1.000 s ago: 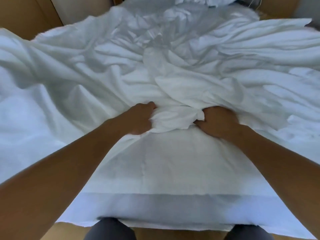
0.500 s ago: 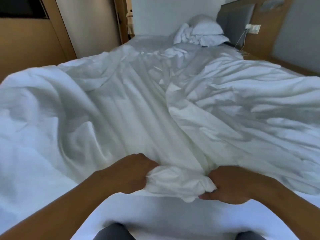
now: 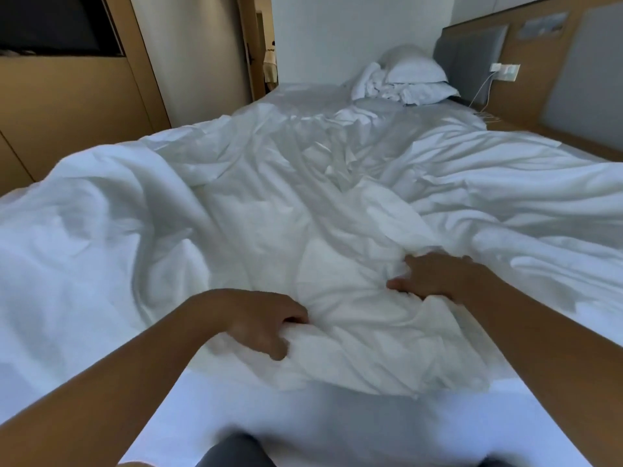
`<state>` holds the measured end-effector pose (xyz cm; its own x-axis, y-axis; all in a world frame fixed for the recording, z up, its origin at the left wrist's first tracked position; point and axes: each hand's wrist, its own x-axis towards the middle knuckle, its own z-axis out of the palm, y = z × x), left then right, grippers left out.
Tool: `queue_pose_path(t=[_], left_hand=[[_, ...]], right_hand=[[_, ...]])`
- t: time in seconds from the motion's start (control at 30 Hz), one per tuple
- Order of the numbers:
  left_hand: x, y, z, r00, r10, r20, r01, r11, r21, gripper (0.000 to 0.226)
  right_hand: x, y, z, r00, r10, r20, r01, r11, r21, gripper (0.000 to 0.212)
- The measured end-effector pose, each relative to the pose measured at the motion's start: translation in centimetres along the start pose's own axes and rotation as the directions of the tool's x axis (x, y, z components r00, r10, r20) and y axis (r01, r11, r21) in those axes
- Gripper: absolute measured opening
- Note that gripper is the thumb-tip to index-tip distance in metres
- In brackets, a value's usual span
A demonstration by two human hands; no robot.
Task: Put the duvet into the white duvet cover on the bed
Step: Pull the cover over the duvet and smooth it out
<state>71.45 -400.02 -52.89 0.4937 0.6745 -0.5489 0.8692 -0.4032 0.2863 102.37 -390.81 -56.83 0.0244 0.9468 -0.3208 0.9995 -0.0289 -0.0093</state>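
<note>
Hands (image 3: pixel 263 321) wider apart, duvet cover (image 3: pixel 354 298) between.

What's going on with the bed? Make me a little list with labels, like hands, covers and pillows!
left hand: grips a bunch of the white duvet cover
right hand: on the same bunch, farther up the bed; grip unclear
white duvet cover: crumpled, spread across the bed
pillows: piled at the far end, by the headboard
job: not finished yet

I am looking at a room where wooden wall panels (image 3: pixel 67 106) are lining the left side, a grey headboard (image 3: pixel 468 55) is standing far right, and 1 white cable (image 3: pixel 483 84) is hanging from the wall socket (image 3: pixel 505 70).
</note>
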Motion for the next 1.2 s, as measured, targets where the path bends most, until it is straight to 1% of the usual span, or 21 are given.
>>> queue_pose_path(t=[0.07, 0.13, 0.17, 0.23, 0.27, 0.3, 0.37, 0.47, 0.53, 0.6, 0.67, 0.73, 0.77, 0.8, 0.83, 0.9, 1.0, 1.07, 1.1, 1.17, 1.2], left_hand=[[-0.4, -0.9, -1.1, 0.998, 0.023, -0.053, -0.032, 0.985, -0.167, 0.040], [0.0, -2.3, -1.9, 0.980, -0.032, -0.195, -0.006, 0.981, -0.192, 0.046], [0.4, -3.2, -2.1, 0.963, -0.079, -0.256, 0.043, 0.989, -0.143, 0.050], [1.3, -4.7, -1.6, 0.937, -0.151, -0.316, 0.146, 0.989, -0.041, 0.051], [1.7, -5.3, -1.3, 0.929, -0.162, -0.332, 0.165, 0.986, -0.019, 0.042], [2.0, -5.7, -0.9, 0.924, -0.157, -0.347, 0.168, 0.986, 0.002, 0.029], [2.4, -6.3, -0.7, 0.925, -0.132, -0.355, 0.166, 0.984, 0.066, 0.017], [2.6, -6.6, -1.9, 0.902, -0.074, -0.425, 0.148, 0.978, 0.145, 0.013], [3.1, -6.7, -3.6, 0.781, -0.086, -0.618, 0.219, 0.965, 0.142, 0.006], [3.7, -6.5, -5.3, 0.612, -0.114, -0.783, 0.364, 0.919, 0.150, 0.005], [4.7, -6.0, -5.8, 0.539, -0.118, -0.834, 0.462, 0.869, 0.175, 0.009], [5.7, -5.6, -5.4, 0.545, -0.147, -0.825, 0.512, 0.838, 0.189, 0.014], [5.8, -5.5, -4.9, 0.564, -0.173, -0.807, 0.512, 0.840, 0.178, 0.014], [5.8, -5.7, -4.5, 0.600, -0.196, -0.776, 0.492, 0.855, 0.165, 0.014], [5.4, -6.0, -4.2, 0.637, -0.200, -0.745, 0.448, 0.882, 0.146, 0.014], [3.2, -6.8, -3.7, 0.670, -0.143, -0.728, 0.317, 0.943, 0.106, 0.020], [-2.5, -8.8, -1.8, 0.690, -0.052, -0.722, 0.187, 0.976, 0.108, 0.044], [-6.0, -10.3, -0.1, 0.762, -0.127, -0.635, 0.233, 0.969, 0.086, 0.063], [-6.9, -11.1, 0.8, 0.774, -0.170, -0.610, 0.257, 0.965, 0.058, 0.066], [-7.3, -12.3, 1.8, 0.730, -0.204, -0.652, 0.250, 0.968, -0.023, 0.048], [-6.9, -12.6, 1.8, 0.694, -0.205, -0.690, 0.245, 0.969, -0.041, 0.033]], right_hand=[[-0.3, -3.8, -1.1, 0.971, -0.192, -0.139, 0.209, 0.971, 0.119, 0.091], [-1.6, -7.8, -1.5, 0.907, -0.397, -0.142, 0.420, 0.881, 0.219, 0.094], [-2.1, -9.4, -1.1, 0.879, -0.467, -0.093, 0.476, 0.855, 0.203, 0.086], [-2.0, -11.3, 0.3, 0.840, -0.541, -0.031, 0.541, 0.833, 0.119, 0.041], [-1.6, -11.8, 0.8, 0.824, -0.565, -0.034, 0.565, 0.819, 0.094, 0.028], [-1.2, -12.0, 0.9, 0.812, -0.583, -0.030, 0.583, 0.807, 0.090, 0.025], [-0.5, -12.0, 0.1, 0.804, -0.589, -0.082, 0.595, 0.792, 0.135, 0.021], [1.0, -11.3, -2.1, 0.795, -0.497, -0.347, 0.576, 0.798, 0.176, 0.027], [2.0, -10.9, -2.9, 0.784, -0.335, -0.523, 0.467, 0.873, 0.140, 0.019], [2.4, -11.3, -3.2, 0.791, -0.213, -0.574, 0.332, 0.937, 0.111, 0.007], [1.8, -12.8, -3.1, 0.760, -0.192, -0.621, 0.310, 0.947, 0.085, 0.017], [0.2, -14.9, -3.0, 0.736, -0.262, -0.624, 0.494, 0.839, 0.229, 0.030], [-0.9, -16.0, -2.7, 0.765, -0.351, -0.540, 0.566, 0.767, 0.302, 0.039], [-2.0, -17.1, -2.1, 0.785, -0.470, -0.403, 0.600, 0.740, 0.305, 0.045], [-2.9, -17.8, -1.2, 0.787, -0.563, -0.252, 0.614, 0.753, 0.238, 0.041], [-3.3, -18.1, 0.5, 0.787, -0.610, -0.093, 0.617, 0.779, 0.110, 0.026], [-2.4, -17.4, 1.3, 0.805, -0.581, -0.122, 0.592, 0.800, 0.097, 0.027], [-1.6, -16.7, 0.6, 0.823, -0.503, -0.265, 0.538, 0.839, 0.078, 0.028], [-1.1, -16.2, 0.2, 0.821, -0.455, -0.345, 0.503, 0.862, 0.060, 0.028], [-0.3, -15.7, -0.5, 0.810, -0.392, -0.436, 0.446, 0.895, 0.026, 0.024], [-0.1, -15.8, -0.7, 0.822, -0.376, -0.427, 0.420, 0.908, 0.009, 0.022]])
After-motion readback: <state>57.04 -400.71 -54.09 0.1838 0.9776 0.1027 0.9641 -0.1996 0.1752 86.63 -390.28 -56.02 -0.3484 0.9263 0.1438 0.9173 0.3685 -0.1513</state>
